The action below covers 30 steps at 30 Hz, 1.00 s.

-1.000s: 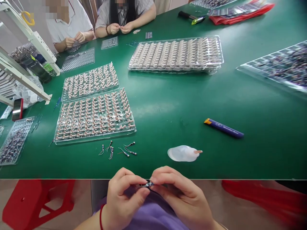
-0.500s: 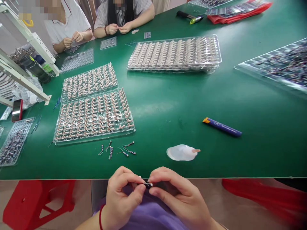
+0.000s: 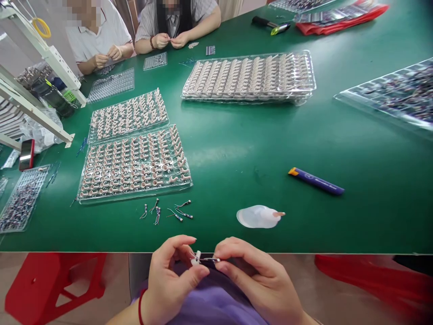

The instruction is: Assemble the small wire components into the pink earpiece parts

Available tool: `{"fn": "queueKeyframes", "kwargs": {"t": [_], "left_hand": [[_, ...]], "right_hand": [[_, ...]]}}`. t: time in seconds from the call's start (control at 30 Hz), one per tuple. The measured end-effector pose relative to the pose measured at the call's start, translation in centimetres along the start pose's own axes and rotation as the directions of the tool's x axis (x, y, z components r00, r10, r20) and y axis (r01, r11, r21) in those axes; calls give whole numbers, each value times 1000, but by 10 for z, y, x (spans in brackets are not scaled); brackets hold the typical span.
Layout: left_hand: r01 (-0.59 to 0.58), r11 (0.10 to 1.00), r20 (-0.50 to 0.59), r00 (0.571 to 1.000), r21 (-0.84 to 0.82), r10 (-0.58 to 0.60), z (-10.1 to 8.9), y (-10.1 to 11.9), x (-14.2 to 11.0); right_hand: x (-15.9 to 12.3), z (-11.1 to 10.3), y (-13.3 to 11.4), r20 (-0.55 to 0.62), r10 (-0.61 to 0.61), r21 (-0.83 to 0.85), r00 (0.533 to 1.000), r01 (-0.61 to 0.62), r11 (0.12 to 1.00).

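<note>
My left hand (image 3: 172,275) holds a small white plastic part (image 3: 196,259) between thumb and fingers, just off the table's near edge. Facing it, my right hand (image 3: 253,275) pinches a tiny wired circuit board (image 3: 214,259); its thin wires reach across to the white part. Beyond my hands lie several loose wired boards (image 3: 176,215) and a white squeeze bottle (image 3: 257,217) on its side with a tan tip. A clear tray (image 3: 135,197) of pale earphone-shaped shells stands at the left.
A second tray (image 3: 128,113) and a stack of trays (image 3: 248,100) hold more pale shells. A purple cutter knife (image 3: 316,181) lies at the right, near a tray of dark parts (image 3: 399,95). Two people work across the green table (image 3: 223,158). A red stool (image 3: 50,289) stands below left.
My left index finger has lifted, and the white part now shows in that hand. The right hand has drawn slightly away, leaving wires visible between both hands. The view has shifted slightly.
</note>
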<state>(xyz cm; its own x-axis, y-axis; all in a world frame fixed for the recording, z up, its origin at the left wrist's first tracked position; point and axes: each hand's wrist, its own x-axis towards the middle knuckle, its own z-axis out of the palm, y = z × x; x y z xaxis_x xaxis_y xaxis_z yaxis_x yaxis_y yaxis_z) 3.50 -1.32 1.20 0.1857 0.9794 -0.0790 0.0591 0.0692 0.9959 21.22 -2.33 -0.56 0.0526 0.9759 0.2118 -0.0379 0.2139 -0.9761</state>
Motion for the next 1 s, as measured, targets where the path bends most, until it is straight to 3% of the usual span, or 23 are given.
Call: {"fn": "queueKeyframes", "kwargs": {"t": [0.23,0.6,0.67,0.8,0.93,1.0], "left_hand": [[238,931,23,970,-278,-242,-2,-5,1],[409,768,52,895,-493,-443,-1,6,9],[402,786,72,905,-470,-419,-1,5,9],[287,920,90,958,-268,-273,0,3,9],[27,999,19,999,-37,-26,2,8,10],[-139,984,-8,990,108,141,1,10,10]], "right_hand": [[2,-2,-5,-8,-25,4,1000,25,1000],[3,-3,-8,-36,-24,47,999,26,999],[3,-2,-7,-41,-13,41,999,14,999],[-1,1,-4,-33,59,78,998,-56,995],[-6,3,2,-16,264,138,964,-259,956],[-7,4,5,36,342,141,939,-343,928]]}}
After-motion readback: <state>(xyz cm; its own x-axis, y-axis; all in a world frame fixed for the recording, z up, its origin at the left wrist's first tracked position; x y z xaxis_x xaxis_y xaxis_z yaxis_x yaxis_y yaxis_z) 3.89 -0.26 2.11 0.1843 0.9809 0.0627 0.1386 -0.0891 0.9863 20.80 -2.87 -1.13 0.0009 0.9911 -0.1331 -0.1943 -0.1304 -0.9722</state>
